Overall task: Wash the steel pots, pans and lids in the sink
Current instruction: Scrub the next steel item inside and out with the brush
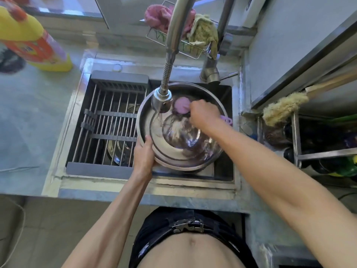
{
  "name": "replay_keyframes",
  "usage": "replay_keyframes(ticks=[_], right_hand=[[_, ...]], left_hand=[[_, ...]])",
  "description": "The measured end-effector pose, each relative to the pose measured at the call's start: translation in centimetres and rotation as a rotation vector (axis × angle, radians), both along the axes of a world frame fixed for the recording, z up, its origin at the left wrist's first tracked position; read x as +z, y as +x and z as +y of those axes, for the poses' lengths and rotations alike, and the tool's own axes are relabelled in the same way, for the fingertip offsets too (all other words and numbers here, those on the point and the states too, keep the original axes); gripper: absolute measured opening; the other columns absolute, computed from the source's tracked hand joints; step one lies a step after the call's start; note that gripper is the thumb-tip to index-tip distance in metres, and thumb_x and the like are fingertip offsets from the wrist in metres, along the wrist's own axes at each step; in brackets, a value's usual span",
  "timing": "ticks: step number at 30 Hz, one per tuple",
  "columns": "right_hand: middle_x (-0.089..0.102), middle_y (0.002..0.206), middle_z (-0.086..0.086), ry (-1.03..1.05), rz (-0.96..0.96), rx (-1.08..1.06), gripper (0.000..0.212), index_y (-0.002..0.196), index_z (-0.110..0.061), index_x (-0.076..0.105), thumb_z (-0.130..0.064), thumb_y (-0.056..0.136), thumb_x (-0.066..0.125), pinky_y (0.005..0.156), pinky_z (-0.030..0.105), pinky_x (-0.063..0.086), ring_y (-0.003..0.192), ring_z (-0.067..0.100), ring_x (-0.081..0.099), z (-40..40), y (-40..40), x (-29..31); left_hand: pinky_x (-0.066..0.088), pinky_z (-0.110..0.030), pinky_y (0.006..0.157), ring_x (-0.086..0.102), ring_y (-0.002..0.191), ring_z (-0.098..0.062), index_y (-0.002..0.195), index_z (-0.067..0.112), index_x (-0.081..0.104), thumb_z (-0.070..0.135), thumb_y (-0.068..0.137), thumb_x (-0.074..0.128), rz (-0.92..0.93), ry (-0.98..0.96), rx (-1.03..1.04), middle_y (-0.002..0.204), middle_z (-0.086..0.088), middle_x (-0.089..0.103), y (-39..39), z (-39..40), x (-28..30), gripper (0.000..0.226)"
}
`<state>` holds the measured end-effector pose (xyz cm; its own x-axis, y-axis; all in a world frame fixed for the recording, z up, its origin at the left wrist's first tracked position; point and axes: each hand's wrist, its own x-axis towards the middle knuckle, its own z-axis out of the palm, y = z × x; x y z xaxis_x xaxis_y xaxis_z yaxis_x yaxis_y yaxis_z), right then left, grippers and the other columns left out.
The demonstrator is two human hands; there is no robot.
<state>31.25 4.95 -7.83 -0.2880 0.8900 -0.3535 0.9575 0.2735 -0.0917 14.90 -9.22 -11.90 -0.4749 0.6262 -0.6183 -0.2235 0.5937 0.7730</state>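
The job reads as mid-way at best. One large steel pan [181, 132] is in hand under running water, and at least one more steel piece [117, 149] waits unwashed, by my guess, on the sink floor beneath the slatted drying rack [108, 120]. Nothing stands on that rack, so no finished item shows anywhere in view.

Nearest the body, the left hand [144, 153] grips the pan's rim at about 8 o'clock on the pan, thumb over the lip and fingers curled beneath, tilting the open side up toward the camera. The pan itself hangs over the right half of the sink [226, 171], its lower edge near the front wall.

Farther in, the right hand [202, 113] is inside the pan at roughly 1 o'clock, fingers closed round a pink scrubber [181, 105] pressed against the inner wall. The scrubber sits just left of that hand, toward 12 o'clock on the pan. A lilac loop [227, 119] pokes out beside the wrist at 3 o'clock; what it is I cannot tell.

The faucet head [162, 98] overhangs the rim at 11 o'clock, its stream striking the pan's inner side.

Beyond the sink, a wire basket [181, 45] holds rags at 12 o'clock, and a yellow detergent bottle [32, 37] stands on the counter [29, 122] at 10 o'clock.
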Motion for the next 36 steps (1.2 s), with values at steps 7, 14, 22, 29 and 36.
replay_keyframes(ticks=[7, 14, 22, 29, 36], right_hand=[[0.062, 0.117, 0.014, -0.317, -0.073, -0.004, 0.027, 0.117, -0.011, 0.060, -0.014, 0.092, 0.050, 0.079, 0.035, 0.049, 0.099, 0.033, 0.064, -6.5, 2.7, 1.5], [0.064, 0.098, 0.011, -0.257, 0.210, 0.036, 0.018, 0.100, -0.020, 0.066, -0.013, 0.089, 0.054, 0.067, 0.033, 0.039, 0.089, 0.033, 0.063, -7.5, -1.9, 0.1], [0.060, 0.128, 0.016, -0.063, -0.061, -0.133, 0.036, 0.130, -0.005, 0.056, -0.011, 0.096, 0.045, 0.086, 0.038, 0.047, 0.114, 0.037, 0.061, -1.5, 1.9, 0.4], [0.060, 0.095, 0.008, -0.425, 0.067, 0.021, 0.007, 0.092, -0.018, 0.058, -0.012, 0.091, 0.054, 0.071, 0.032, 0.047, 0.084, 0.028, 0.060, -9.2, 2.0, 1.5], [0.065, 0.107, 0.014, -0.158, 0.217, 0.019, 0.024, 0.111, -0.014, 0.066, -0.014, 0.093, 0.051, 0.073, 0.036, 0.046, 0.098, 0.036, 0.064, -5.5, -1.7, 0.5]], left_hand=[[0.061, -0.049, 0.085, 0.069, 0.104, -0.024, 0.128, 0.021, 0.057, 0.042, 0.105, 0.045, 0.014, 0.001, -0.004, 0.111, -0.001, 0.069, -0.1, 1.5, 1.2, 0.033], [0.049, -0.024, 0.098, 0.056, 0.122, -0.019, 0.146, 0.010, 0.049, 0.035, 0.110, 0.037, 0.110, 0.005, -0.134, 0.131, -0.002, 0.059, 2.2, 0.4, 0.3, 0.045], [0.050, -0.049, 0.106, 0.063, 0.116, -0.022, 0.133, 0.022, 0.057, 0.039, 0.106, 0.045, 0.058, 0.009, 0.027, 0.123, -0.001, 0.065, 0.5, 0.4, 0.9, 0.034], [0.051, -0.046, 0.103, 0.063, 0.119, -0.027, 0.138, 0.016, 0.056, 0.049, 0.102, 0.044, 0.098, -0.006, -0.040, 0.129, -0.007, 0.066, 1.1, 0.9, 1.2, 0.051], [0.056, -0.033, 0.085, 0.067, 0.106, -0.022, 0.133, 0.011, 0.058, 0.044, 0.104, 0.045, -0.004, 0.005, -0.050, 0.122, -0.010, 0.069, 3.0, -0.3, 0.7, 0.046]])
